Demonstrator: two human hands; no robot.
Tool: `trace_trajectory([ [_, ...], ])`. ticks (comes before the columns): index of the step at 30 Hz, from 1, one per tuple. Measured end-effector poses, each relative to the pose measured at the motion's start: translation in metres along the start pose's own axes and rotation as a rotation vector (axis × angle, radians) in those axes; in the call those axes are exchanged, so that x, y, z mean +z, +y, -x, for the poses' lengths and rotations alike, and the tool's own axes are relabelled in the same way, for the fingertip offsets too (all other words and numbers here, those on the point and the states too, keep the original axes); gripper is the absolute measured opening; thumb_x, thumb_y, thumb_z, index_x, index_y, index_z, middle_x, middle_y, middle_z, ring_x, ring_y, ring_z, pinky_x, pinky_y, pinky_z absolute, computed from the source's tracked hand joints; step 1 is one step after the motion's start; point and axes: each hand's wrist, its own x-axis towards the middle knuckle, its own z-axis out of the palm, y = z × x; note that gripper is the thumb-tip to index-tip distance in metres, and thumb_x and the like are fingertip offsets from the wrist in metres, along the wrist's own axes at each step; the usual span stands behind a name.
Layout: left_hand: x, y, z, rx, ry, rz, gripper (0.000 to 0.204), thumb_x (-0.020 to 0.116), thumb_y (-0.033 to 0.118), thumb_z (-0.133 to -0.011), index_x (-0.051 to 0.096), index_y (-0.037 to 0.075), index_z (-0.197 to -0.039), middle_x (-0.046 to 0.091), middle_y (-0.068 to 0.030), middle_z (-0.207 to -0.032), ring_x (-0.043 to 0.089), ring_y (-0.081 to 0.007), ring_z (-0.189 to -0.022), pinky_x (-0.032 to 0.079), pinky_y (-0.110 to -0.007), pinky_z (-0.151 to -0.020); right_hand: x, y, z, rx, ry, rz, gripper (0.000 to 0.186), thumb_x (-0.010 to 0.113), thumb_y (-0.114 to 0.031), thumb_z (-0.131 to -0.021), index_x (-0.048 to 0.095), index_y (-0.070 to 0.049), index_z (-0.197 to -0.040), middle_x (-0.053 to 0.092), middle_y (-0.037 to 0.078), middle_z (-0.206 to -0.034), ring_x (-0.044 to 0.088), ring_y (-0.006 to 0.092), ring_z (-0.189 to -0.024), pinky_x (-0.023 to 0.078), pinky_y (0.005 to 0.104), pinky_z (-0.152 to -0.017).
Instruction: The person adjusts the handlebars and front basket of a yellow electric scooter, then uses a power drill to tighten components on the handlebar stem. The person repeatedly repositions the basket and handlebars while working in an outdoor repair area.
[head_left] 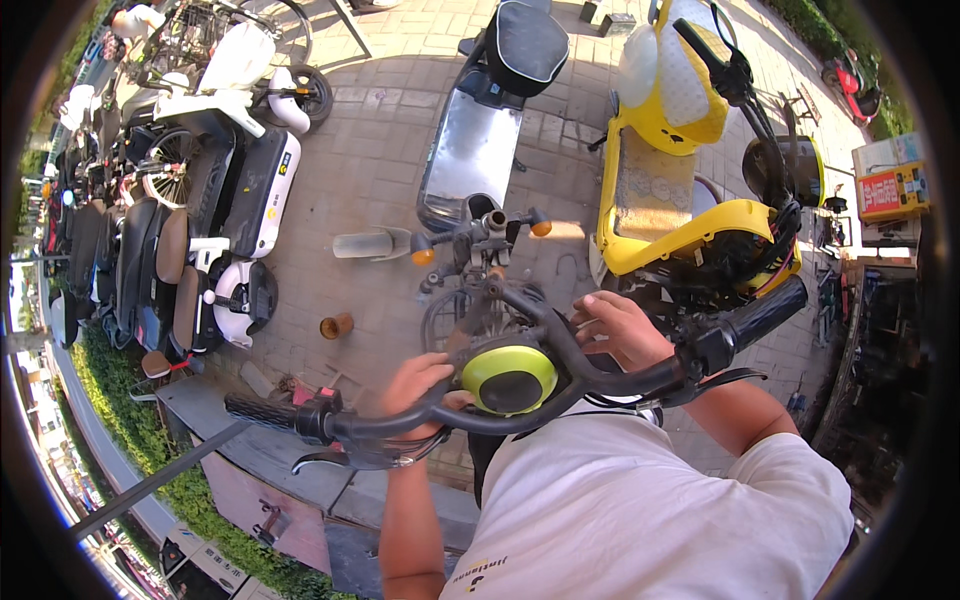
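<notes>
Head view: from where I stand, the person in a white short-sleeved T-shirt (640, 500) is bent over a curved black metal handlebar (630, 383), which stretches across in front of the chest. A round lime-green display housing with a dark centre (510, 388) sits in the middle of it, between the two hands.

The left hand (412, 383) is just beside the housing's left edge, its wrist passing beneath the bar. It is blurred, with part of it hidden — I cannot tell whether it is grasping anything. The right hand (625, 332) is on the other side, beyond the bar; it looks released, fingers parted and loosely bent, and the bar crosses in front of its wrist.

A ribbed black rubber grip (765, 312) caps the handlebar's right end, a black brake lever (735, 377) just below it. Past the handlebar stands a bare metal steering stem (492, 225) with amber turn lamps (541, 222) out to each side. Behind that is a shiny silver footboard (470, 150), topped by a black padded seat with pale piping (527, 48).

To the right stands a bright yellow scooter body (620, 240); on the paving to the left — a short brown cylinder (337, 325).
</notes>
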Motion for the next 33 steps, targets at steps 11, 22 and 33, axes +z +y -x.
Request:
trace_trajectory([
  [11, 0.005, -0.027, 0.049, 0.099, 0.007, 0.083, 0.049, 0.09, 0.024, -0.064, 0.066, 0.0, -0.098, 0.067, -0.019, -0.105, 0.067, -0.0305, -0.091, 0.056, -0.036, -0.078, 0.032, 0.035, 0.036, 0.223, -0.272, -0.202, 0.044, 0.066, -0.023, -0.094, 0.051, 0.004, -0.124, 0.066, 0.008, -0.108, 0.068, 0.011, -0.085, 0.056, 0.0251, -0.075],
  [22, 0.007, -0.065, 0.094, -0.203, -0.051, 0.126, 0.079, 0.088, 0.043, -0.068, 0.055, 0.0, -0.126, 0.063, -0.0164, -0.113, 0.064, -0.0295, -0.1, 0.051, -0.041, -0.086, 0.058, 0.065, 0.02, 0.137, -0.224, 0.04, 0.038, 0.067, -0.021, -0.089, 0.051, 0.002, -0.114, 0.055, 0.005, -0.084, 0.052, 0.0093, -0.065, 0.039, 0.0246, -0.055],
  [33, 0.075, -0.183, 0.225, -1.272, 0.031, 0.852, 0.046, 0.066, 0.031, -0.09, 0.055, 0.009, -0.128, 0.061, -0.0136, -0.12, 0.063, -0.0256, -0.103, 0.056, -0.037, -0.082, 0.06, 0.132, 0.015, -0.217, -0.099, 0.231, 0.049, 0.072, -0.019, -0.077, 0.054, 0.008, -0.113, 0.061, 0.009, -0.082, 0.056, 0.0126, -0.064, 0.045, 0.0269, -0.054],
])
